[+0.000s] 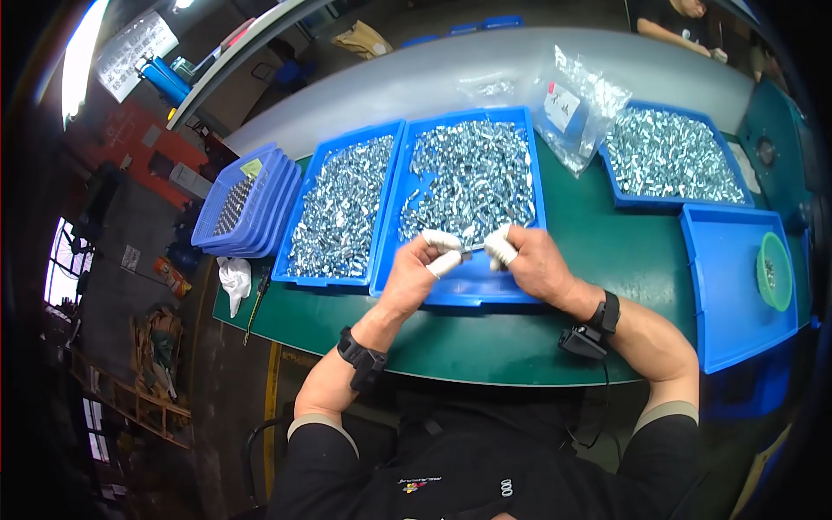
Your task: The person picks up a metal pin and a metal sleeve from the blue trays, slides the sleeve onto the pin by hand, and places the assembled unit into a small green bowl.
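Over the near end of the middle blue tray [539,186], my two hands meet close together. My left hand [407,282] is closed in a pinch on a small metal part [467,255], with white coverings on its thumb and forefinger. Facing it, my right hand [539,267] also has covered fingertips pressed together. A thin bright edge runs between the two pinches; whether the right fingers grip that same part or another is too small to tell. Behind the hands, a heap of small shiny metal parts [472,169] fills most of the tray.
Left stands another blue tray [326,280] of metal parts, then stacked purple-blue baskets [260,234]. On the right are a plastic bag [572,113], a third filled tray [620,186], and a blue tray [737,321] holding a green bowl [784,286]. A person [676,24] sits beyond the partition.
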Demonstrator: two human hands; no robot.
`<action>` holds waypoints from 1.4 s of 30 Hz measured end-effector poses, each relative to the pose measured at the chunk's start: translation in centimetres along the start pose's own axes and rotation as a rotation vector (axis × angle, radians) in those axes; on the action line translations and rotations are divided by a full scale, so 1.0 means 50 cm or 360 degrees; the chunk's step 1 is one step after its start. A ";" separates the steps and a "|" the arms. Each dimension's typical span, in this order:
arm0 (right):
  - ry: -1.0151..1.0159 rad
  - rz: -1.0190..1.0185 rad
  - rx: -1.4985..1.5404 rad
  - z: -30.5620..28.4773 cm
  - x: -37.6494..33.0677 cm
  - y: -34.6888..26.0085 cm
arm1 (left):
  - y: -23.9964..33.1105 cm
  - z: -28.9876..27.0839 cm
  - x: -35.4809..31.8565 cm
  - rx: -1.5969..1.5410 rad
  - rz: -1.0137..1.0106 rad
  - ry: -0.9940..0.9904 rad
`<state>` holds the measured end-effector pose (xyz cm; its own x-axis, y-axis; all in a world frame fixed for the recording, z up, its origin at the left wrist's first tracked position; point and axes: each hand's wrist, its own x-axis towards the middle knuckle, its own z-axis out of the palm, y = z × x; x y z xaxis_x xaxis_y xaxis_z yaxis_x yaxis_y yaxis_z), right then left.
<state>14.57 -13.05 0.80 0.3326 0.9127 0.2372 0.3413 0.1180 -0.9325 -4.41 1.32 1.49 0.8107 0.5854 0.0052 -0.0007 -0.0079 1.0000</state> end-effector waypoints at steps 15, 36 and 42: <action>0.0065 0.0139 0.0298 -0.005 0.008 -0.010 | 0.014 -0.043 -0.005 0.0413 0.0274 0.0034; -0.0013 0.0138 0.0248 -0.003 0.002 -0.007 | 0.022 -0.158 0.051 0.2589 0.0711 0.0088; -0.0017 0.0140 0.0182 -0.004 0.005 -0.007 | 0.023 -0.127 0.025 0.2368 0.0853 0.0048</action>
<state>14.71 -12.95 1.24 0.3473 0.9256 0.1507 0.2084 0.0806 -0.9747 -7.10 7.18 2.68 0.8937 0.2686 0.3595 0.2944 -0.9555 -0.0180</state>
